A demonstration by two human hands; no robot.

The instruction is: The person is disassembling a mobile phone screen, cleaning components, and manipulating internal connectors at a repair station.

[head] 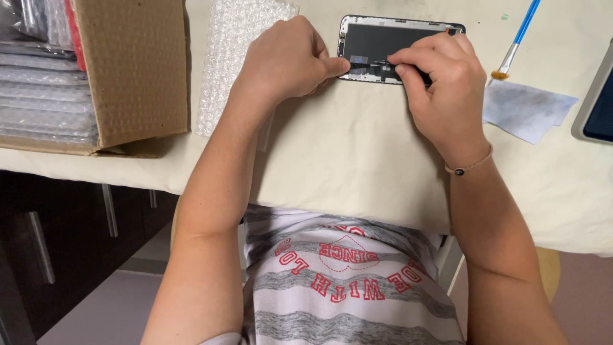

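Head view: phone screen panel (383, 45) lies flat, long axis left-right; left hand (287, 61) fingers press its edge, right hand (440, 83) pinches a dark tool.

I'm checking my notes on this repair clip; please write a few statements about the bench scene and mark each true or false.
1. Both hands are on the phone screen panel. True: the left hand pins its edge and the right hand works on it with a thin dark tool.
2. The brush has a red handle. False: it is blue.
3. The cardboard box sits left of the bubble wrap. True.
4. The right wrist is bare. False: it wears a bracelet.
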